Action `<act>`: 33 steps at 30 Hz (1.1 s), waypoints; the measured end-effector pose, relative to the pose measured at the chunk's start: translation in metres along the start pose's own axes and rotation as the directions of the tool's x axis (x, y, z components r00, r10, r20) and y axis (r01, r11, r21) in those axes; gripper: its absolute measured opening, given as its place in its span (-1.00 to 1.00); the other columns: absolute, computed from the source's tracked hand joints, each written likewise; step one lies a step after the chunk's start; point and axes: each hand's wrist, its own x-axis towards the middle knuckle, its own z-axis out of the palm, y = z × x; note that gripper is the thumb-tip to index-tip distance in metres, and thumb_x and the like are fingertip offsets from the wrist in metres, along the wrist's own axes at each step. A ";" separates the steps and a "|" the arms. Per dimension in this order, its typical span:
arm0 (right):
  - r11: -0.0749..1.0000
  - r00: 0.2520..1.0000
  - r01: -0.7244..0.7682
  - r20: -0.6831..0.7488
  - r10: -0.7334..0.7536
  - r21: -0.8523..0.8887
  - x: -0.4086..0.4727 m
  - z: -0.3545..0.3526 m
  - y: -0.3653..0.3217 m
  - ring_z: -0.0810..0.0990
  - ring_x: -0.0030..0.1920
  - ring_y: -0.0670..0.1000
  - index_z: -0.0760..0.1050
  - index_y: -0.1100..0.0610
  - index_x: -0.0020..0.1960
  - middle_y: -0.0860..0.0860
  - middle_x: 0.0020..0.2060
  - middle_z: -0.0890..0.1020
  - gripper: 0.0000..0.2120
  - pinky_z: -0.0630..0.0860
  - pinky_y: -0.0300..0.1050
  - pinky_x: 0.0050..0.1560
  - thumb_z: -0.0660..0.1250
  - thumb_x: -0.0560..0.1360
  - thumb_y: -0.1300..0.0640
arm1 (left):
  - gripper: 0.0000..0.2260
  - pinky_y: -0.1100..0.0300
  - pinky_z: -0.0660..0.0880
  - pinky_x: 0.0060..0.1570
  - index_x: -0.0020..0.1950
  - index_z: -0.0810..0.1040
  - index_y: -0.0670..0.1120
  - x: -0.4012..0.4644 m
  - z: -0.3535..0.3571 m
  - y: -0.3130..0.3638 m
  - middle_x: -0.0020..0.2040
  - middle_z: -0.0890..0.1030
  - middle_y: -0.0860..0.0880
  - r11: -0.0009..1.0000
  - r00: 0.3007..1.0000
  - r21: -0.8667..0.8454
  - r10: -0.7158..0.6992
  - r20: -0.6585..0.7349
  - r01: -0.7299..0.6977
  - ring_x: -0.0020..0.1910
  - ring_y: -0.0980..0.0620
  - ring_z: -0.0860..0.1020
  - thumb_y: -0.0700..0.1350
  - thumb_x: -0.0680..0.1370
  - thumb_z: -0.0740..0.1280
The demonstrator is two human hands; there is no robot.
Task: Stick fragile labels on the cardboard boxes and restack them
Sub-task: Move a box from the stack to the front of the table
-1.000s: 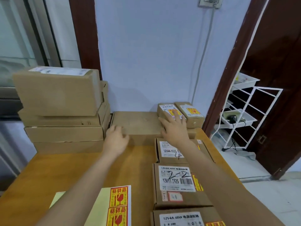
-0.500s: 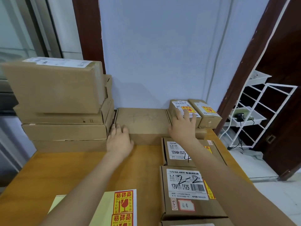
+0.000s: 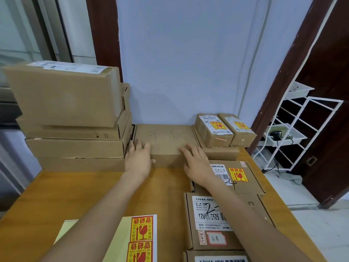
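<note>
A flat brown box (image 3: 166,137) with handwriting on top lies against the back wall. My left hand (image 3: 138,158) rests on its front left corner, fingers spread on top and thumb against the front face. My right hand (image 3: 196,163) lies on its front right edge with straight fingers. Two small labelled boxes (image 3: 224,129) stand on another box to the right. A sheet of red-and-yellow fragile labels (image 3: 142,237) lies at the near edge of the wooden table (image 3: 56,195). Labelled flat boxes (image 3: 238,174) lie in a row under my right forearm.
A tall stack of larger brown boxes (image 3: 75,120) fills the back left, touching the flat box. A white wire rack (image 3: 302,133) stands on the floor beyond the table's right edge, by a dark door.
My right hand has left the small labelled box and come down onto the flat box's front right edge. My left hand stays on the left corner. The view has drawn closer.
</note>
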 end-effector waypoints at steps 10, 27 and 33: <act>0.999 0.999 0.034 -0.025 -0.034 0.006 -0.016 -0.012 0.019 0.09 0.46 0.04 0.19 0.15 0.47 0.04 0.45 0.21 -0.46 0.06 -0.14 0.43 0.19 0.51 0.23 | -0.72 -0.05 0.13 0.41 0.25 0.27 -0.13 -0.009 0.001 0.002 0.52 0.09 -0.23 0.998 0.999 0.054 0.015 -0.028 -0.014 0.50 -0.24 0.00 -0.06 0.60 0.21; 0.851 0.864 -0.415 -0.156 0.480 0.321 -0.016 -0.015 -0.001 0.51 -0.01 0.13 0.48 0.23 0.07 0.12 0.00 0.53 -0.80 0.43 0.00 0.05 0.17 0.53 0.17 | -0.76 -0.01 0.31 0.21 0.09 0.35 -0.24 -0.041 -0.001 0.014 0.21 0.40 -0.25 0.836 0.943 -0.538 -0.261 -0.208 0.113 0.27 -0.22 0.31 -0.16 0.51 0.30; 0.727 0.793 -0.479 -0.113 0.599 0.492 -0.008 -0.013 -0.004 0.53 -0.14 0.12 0.50 0.18 -0.19 0.09 -0.21 0.58 -0.84 0.45 0.03 0.01 0.19 0.48 0.14 | -0.71 0.00 0.38 0.21 0.23 0.41 -0.18 -0.030 -0.012 0.014 0.20 0.49 -0.17 0.561 0.875 -0.804 -0.471 -0.112 0.199 0.24 -0.19 0.41 -0.18 0.52 0.27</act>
